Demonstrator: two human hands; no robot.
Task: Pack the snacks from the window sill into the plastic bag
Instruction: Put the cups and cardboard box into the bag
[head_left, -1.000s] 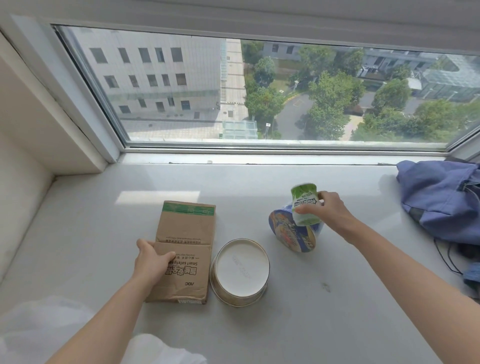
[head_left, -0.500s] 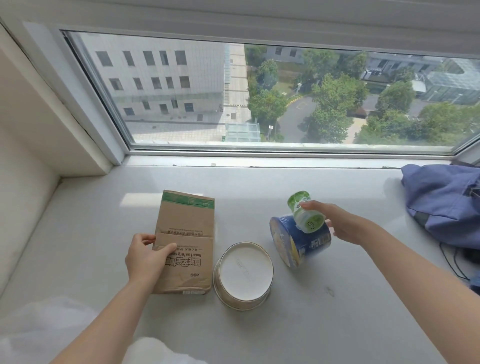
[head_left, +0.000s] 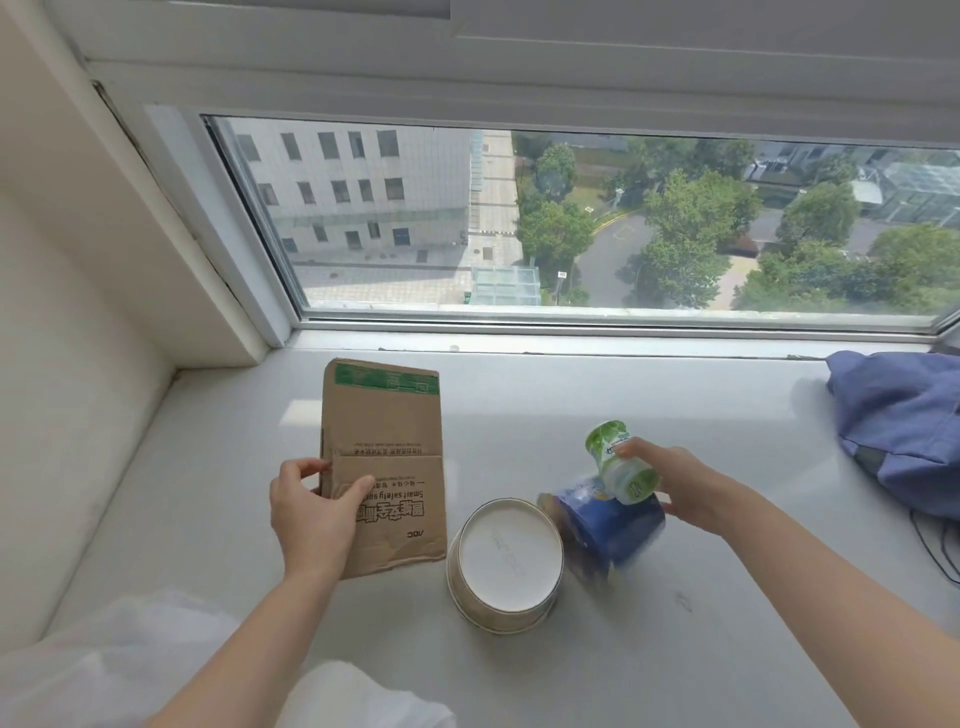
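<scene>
From the head camera, your left hand (head_left: 317, 512) pinches the brown paper packet (head_left: 384, 467) at its left edge, thumb on the printed face; it stands tilted up off the window sill (head_left: 675, 410), long axis toward the glass, green strip farthest from you. It looks light and stiff but creasable, so keep to the folded edge. Your right hand (head_left: 685, 486) wraps the small green-and-white bottle (head_left: 618, 465) and presses on the blue cup (head_left: 605, 530), which lies blurred on its side, mouth leftward. The white paper bowl (head_left: 506, 564) sits between them, probably crushable; grip its rim. The plastic bag (head_left: 104, 670) lies nearest you, at lower left.
</scene>
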